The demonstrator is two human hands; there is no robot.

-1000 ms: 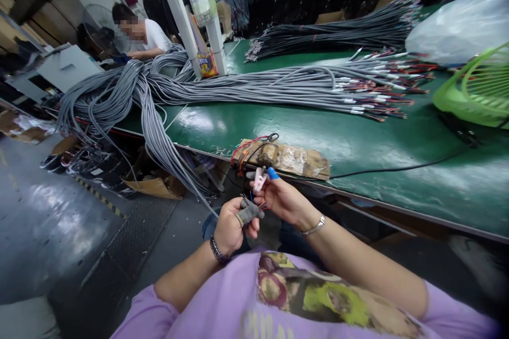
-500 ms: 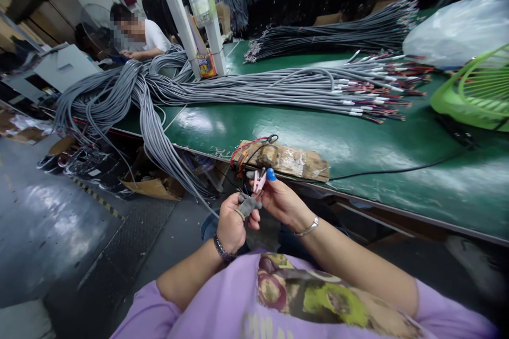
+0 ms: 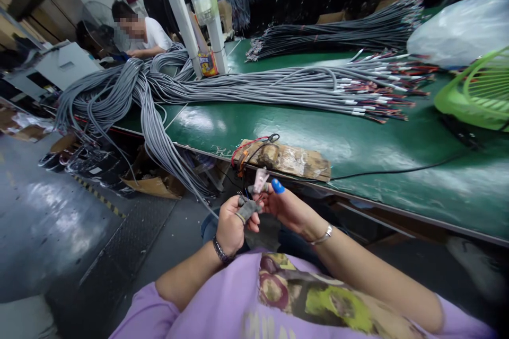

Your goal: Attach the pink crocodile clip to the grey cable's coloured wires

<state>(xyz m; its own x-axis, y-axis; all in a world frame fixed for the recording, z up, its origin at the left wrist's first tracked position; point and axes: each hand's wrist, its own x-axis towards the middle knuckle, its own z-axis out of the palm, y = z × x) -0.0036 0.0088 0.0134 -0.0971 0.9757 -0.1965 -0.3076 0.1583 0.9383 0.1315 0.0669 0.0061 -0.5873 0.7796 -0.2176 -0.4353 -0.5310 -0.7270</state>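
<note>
My left hand (image 3: pixel 230 225) is closed round the end of a grey cable (image 3: pixel 170 161), with a grey cot on the thumb and thin stripped wires sticking up from the fist. My right hand (image 3: pixel 288 207), one fingertip in a blue cot, pinches a small pink and white clip (image 3: pixel 260 179) just above those wires. Both hands hang in front of the table edge, below a taped brown block (image 3: pixel 292 159) with red and black leads.
A green table (image 3: pixel 358 143) carries a long bundle of grey cables (image 3: pixel 258 85) with coloured wire ends, and a darker bundle (image 3: pixel 330 32) behind. A green basket (image 3: pixel 477 92) and plastic bag (image 3: pixel 461 24) lie at right. Another person (image 3: pixel 139 34) sits at far left.
My right hand has dropped a little and turned, bringing the clip closer to the wire ends in my left hand. The left hand has barely moved.
</note>
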